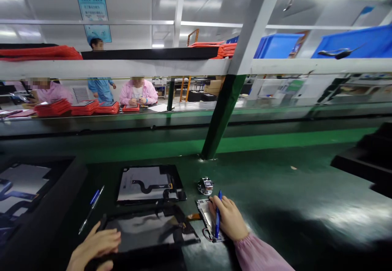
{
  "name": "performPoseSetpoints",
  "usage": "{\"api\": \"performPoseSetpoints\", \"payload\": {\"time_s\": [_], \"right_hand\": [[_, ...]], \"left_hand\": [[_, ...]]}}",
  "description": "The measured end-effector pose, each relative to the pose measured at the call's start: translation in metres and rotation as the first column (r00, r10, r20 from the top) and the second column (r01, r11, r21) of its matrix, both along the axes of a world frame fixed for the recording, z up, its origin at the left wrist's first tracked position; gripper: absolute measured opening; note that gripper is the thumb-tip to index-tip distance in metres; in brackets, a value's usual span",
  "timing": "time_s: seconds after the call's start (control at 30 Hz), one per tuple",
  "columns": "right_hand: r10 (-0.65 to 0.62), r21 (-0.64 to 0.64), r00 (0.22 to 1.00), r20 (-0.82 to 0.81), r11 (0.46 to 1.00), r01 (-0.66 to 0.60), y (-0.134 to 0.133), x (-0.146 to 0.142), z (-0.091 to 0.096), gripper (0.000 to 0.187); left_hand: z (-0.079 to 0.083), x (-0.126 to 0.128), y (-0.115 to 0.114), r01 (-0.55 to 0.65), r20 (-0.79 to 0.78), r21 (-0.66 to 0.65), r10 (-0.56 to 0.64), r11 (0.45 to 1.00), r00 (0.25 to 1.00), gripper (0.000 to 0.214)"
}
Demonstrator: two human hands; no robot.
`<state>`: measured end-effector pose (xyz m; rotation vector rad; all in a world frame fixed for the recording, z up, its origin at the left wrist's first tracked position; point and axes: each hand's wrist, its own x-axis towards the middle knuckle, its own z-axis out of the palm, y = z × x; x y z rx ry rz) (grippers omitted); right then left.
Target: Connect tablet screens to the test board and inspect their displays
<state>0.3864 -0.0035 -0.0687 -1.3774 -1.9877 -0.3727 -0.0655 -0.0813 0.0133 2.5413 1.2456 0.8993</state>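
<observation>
My left hand (94, 248) rests with fingers stretched flat on the near left corner of a dark tablet panel (150, 230) lying on the green bench. My right hand (228, 218) is closed round a blue pen (217, 216) and lies on a small silvery part (206, 218) joined to that panel by an orange flex strip. A second open tablet panel (148, 183) lies just beyond, showing its grey inside. A small metal hand counter (205, 185) sits right above my right hand.
A blue-and-silver pen (91, 207) lies left of the panels. A dark tray (27, 193) holding more panels stands at far left, dark trays (367, 161) at the right edge. A slanted frame post (220, 116) rises behind. Across the line, seated people handle red stacks (85, 107).
</observation>
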Motion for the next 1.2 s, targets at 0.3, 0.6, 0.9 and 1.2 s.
{"api": "performPoseSetpoints", "payload": {"time_s": [0.3,0.6,0.9,1.2], "right_hand": [[-0.026,0.056,0.994,-0.108,0.998,0.032,-0.007,-0.010,0.011,0.022],[0.214,0.132,0.751,-0.625,0.977,-0.168,0.007,-0.118,0.076,0.032],[0.244,0.163,0.838,-0.488,0.969,-0.188,0.029,-0.136,0.046,0.032],[0.275,0.073,0.852,-0.445,0.960,-0.272,0.024,-0.127,0.033,0.036]], "left_hand": [[0.040,0.038,0.059,-0.142,0.533,-0.358,0.327,0.923,0.780,0.022],[0.010,0.051,0.095,-0.267,0.690,-0.349,0.439,0.898,0.575,0.033],[-0.019,0.049,0.093,-0.115,0.726,-0.423,0.412,0.899,0.551,0.051],[-0.025,0.053,0.095,-0.134,0.684,-0.375,0.371,0.917,0.628,0.057]]}}
